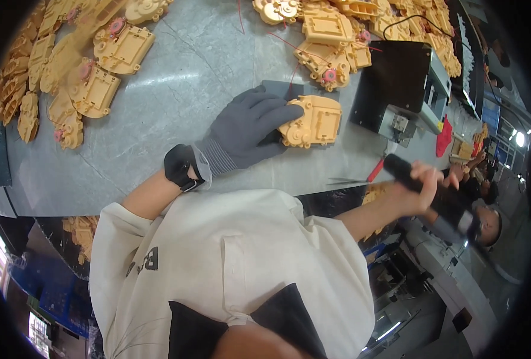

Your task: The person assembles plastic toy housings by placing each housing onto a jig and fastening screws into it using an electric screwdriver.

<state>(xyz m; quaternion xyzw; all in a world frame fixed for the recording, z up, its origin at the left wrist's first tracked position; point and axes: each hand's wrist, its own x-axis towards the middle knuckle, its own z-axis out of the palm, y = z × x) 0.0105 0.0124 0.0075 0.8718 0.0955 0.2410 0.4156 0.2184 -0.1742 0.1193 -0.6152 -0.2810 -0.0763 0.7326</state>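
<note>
My left hand point(241, 128), in a grey knit glove, rests on the bench with its fingers closed on the left edge of a yellow plastic gear housing point(324, 119). That housing sits on a dark grey block point(274, 88), its ribbed and recessed side facing up. Off to the right, above the bench's near edge, my bare right hand point(425, 186) grips a black, cylindrical electric screwdriver point(400, 167). Motion blurs the tool, and I cannot make out its bit. A thin red wire runs up from near the housing.
Yellow housings with pink gears point(101, 90) are heaped at the left, with more point(328, 36) at the back. Right of the block stands a black box point(391, 78) with a metal front mechanism point(400, 122). A red-handled tool point(375, 170) lies near the edge. Another person point(488, 224) appears at far right.
</note>
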